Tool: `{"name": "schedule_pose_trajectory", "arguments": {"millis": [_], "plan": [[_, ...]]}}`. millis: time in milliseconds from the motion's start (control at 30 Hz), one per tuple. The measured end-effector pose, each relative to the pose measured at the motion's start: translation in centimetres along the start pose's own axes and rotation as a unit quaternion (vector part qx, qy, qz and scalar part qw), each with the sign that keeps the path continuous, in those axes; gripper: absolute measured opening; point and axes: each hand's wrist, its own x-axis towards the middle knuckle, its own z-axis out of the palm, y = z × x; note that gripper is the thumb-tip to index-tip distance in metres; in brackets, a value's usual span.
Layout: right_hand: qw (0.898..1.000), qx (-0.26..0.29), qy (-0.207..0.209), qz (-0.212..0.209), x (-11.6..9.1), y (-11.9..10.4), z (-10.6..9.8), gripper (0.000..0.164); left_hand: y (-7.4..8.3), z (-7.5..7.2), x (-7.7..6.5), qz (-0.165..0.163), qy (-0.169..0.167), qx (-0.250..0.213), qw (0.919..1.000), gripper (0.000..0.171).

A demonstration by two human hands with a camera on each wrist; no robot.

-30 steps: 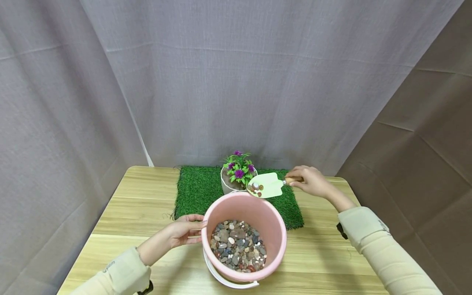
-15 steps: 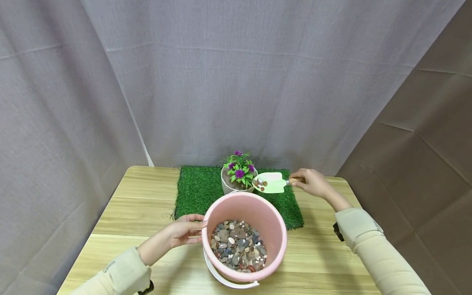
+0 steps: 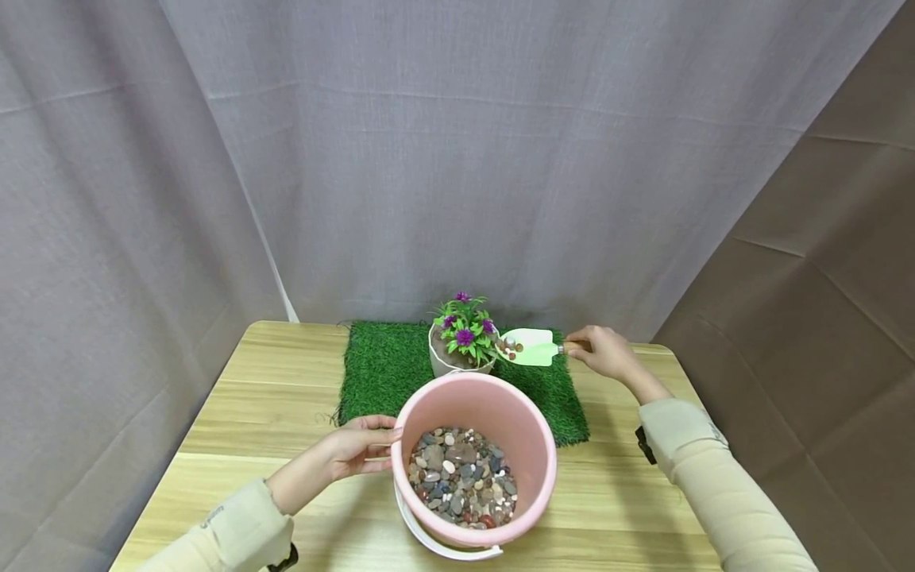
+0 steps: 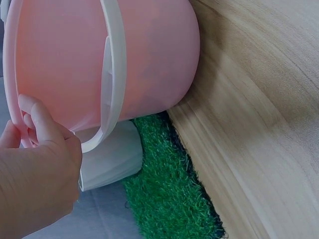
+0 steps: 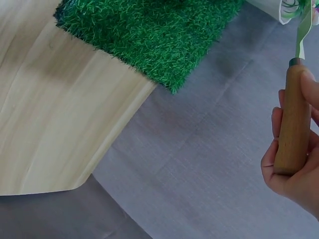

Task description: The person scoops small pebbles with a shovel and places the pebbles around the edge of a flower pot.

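My right hand [image 3: 604, 352] grips the wooden handle [image 5: 294, 119] of a light green trowel [image 3: 532, 348]. Several small pebbles [image 3: 510, 347] lie on its blade, whose tip is at the right rim of a white flower pot [image 3: 441, 365]. Purple flowers [image 3: 465, 337] with green leaves grow from brown soil in the pot. My left hand [image 3: 357, 447] holds the left rim of a pink bucket [image 3: 525, 445], thumb and fingers on either side of the wall, as the left wrist view [image 4: 42, 164] confirms. Mixed pebbles [image 3: 461, 481] cover the bucket's bottom.
Under the pot lies a green turf mat [image 3: 382, 381] on the wooden table [image 3: 272, 397]. A white bucket handle [image 3: 436, 544] hangs down at the bucket's near side. Grey curtains [image 3: 457, 159] stand behind the table, and a brown one [image 3: 801, 318] on the right.
My right hand has moved the loaded trowel away from above the bucket's far rim, a little farther back and right, to the pot's edge. My left hand and the bucket stay put.
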Motion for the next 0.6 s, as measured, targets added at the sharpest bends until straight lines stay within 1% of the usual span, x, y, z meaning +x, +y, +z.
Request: {"name": "schedule_pose_trajectory", "arguments": {"millis": [200,433,600], "plan": [[0.999,-0.01,0.004,0.036,0.6,0.3,0.5,0.025,0.1,0.1,-0.1,0.002,-0.006,-0.003,1.0,0.01],[0.998,-0.024,0.007,0.058,1.5,-0.1,1.1,0.024,0.0,-0.1,-0.1,0.0,-0.003,-0.003,1.0,0.009],[0.996,-0.05,0.005,0.069,2.2,-0.7,1.5,0.023,0.1,0.0,-0.1,-0.002,-0.001,-0.003,1.0,0.009]]}}
